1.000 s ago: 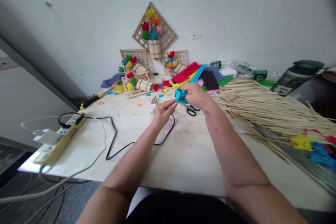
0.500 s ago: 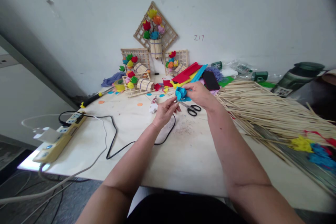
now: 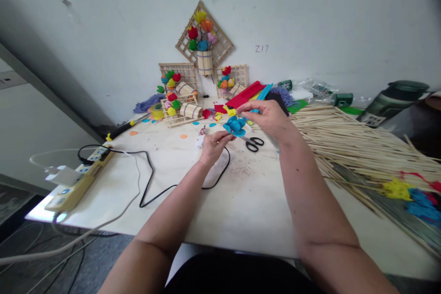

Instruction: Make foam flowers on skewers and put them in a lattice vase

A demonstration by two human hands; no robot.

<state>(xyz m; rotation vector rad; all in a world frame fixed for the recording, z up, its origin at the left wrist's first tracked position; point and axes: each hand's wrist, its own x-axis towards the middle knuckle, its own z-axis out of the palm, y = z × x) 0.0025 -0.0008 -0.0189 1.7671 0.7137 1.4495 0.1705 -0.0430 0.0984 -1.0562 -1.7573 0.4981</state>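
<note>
A blue paper flower (image 3: 234, 126) with open, curled petals is held over the middle of the table. My left hand (image 3: 215, 146) is closed around its base from below. Just above and to the right of the petals hovers my right hand (image 3: 267, 117), its fingertips pinched together; whether something small is between them I cannot make out. Black-handled scissors (image 3: 254, 144) lie on the table behind and right of the flower. Partly hidden by my left hand is a small white tool (image 3: 200, 142) with a red patterned tip, apparently a glue gun.
Bamboo lattices with paper flowers (image 3: 205, 41) lean at the wall. Thin sticks (image 3: 351, 142) cover the right side, near a dark bottle (image 3: 392, 103). Coloured paper (image 3: 246, 94) lies behind my hands. A power strip (image 3: 81, 179) and a black cord (image 3: 148, 170) occupy the left.
My right hand has let go of the blue flower's petals and lifted slightly away to the right. The flower now shows wider in my left hand.
</note>
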